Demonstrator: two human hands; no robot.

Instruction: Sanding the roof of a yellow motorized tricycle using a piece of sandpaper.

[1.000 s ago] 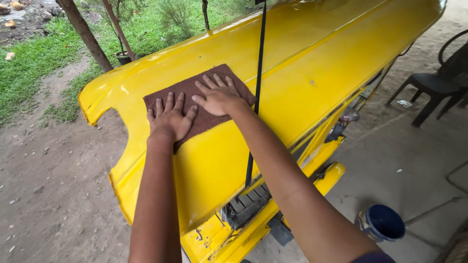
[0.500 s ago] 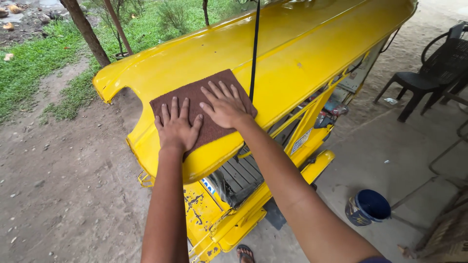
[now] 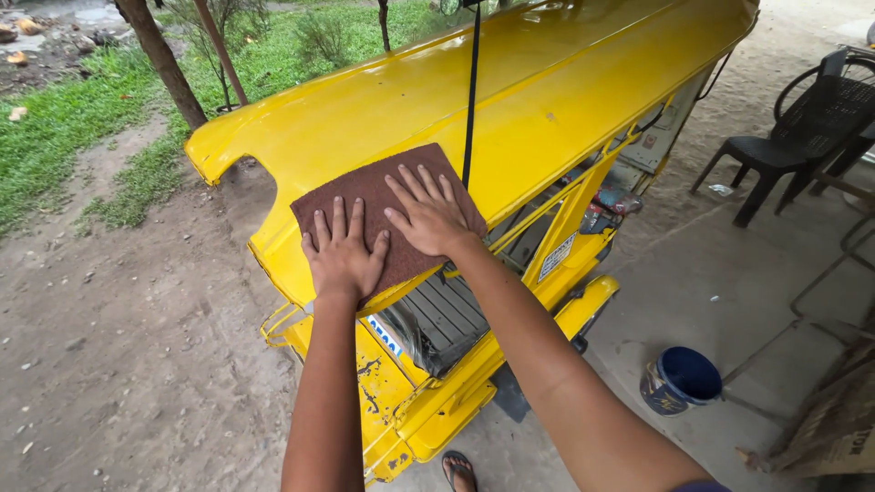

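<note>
Two hands press flat on a brown pad (image 3: pixel 383 214) spread over the near end of a yellow roof (image 3: pixel 547 100). Left hand (image 3: pixel 344 255) sits at the pad's near edge, fingers splayed, palm down. Right hand (image 3: pixel 428 214) lies just beside it, a little farther in, also open and flat. Neither hand grips anything; both only bear down on the pad.

Risks, as judged from this position:
- Pad reaches right to the roof's near lip, and the left hand is at that lip. A hard pull toward the body could carry pad and hand off the edge, since nothing holds the pad but palm pressure.
- Black strap (image 3: pixel 471 91) runs across the roof just right of the right hand. A sideways stroke could snag the pad's corner or knuckles on it.
- Both arms are stretched out and weight seems to lean forward; a slip on the glossy paint could tip the person toward the grille (image 3: pixel 437 319) below.
- Blue bucket (image 3: pixel 682 378) stands on the ground to the right, near a sandalled foot (image 3: pixel 460 469); a backward step could knock it.
</note>
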